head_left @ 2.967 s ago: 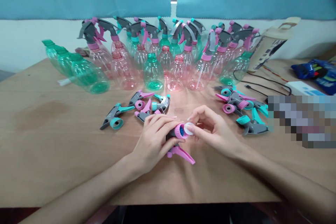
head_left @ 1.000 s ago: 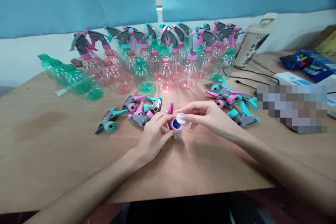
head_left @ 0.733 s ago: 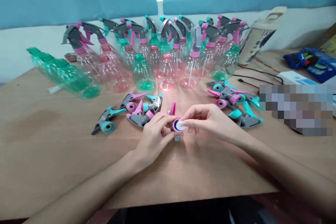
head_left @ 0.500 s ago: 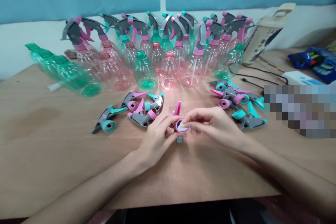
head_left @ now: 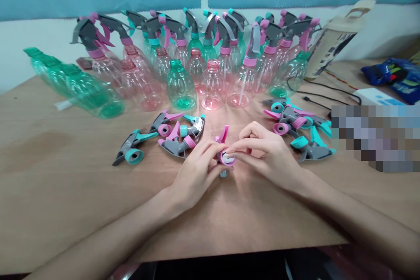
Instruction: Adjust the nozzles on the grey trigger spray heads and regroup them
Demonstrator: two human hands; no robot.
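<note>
My left hand [head_left: 197, 170] holds a pink and grey spray head [head_left: 223, 134] low over the table, its round pink collar facing up toward me. Inside the collar sits a small white disc [head_left: 227, 158]. The thumb and index finger of my right hand [head_left: 267, 153] are pinched together at the disc's edge; whether they grip it is hard to tell. Several loose spray heads lie to the left, among them a teal and grey one [head_left: 133, 148]. More are piled at the right, such as a pink-collared one [head_left: 281, 128].
Behind stand several pink bottles [head_left: 212, 87] and green bottles [head_left: 181, 87], many with spray heads on. At the right are a beige tumbler [head_left: 331, 43], a black cable [head_left: 315, 103], a blue packet [head_left: 393, 76] and a blurred-out patch. The wooden table [head_left: 82, 201] ends in front of me.
The white disc now lies flatter inside the pink collar. My right hand's fingers have shifted slightly, with the knuckles raised. The view has moved a little.
</note>
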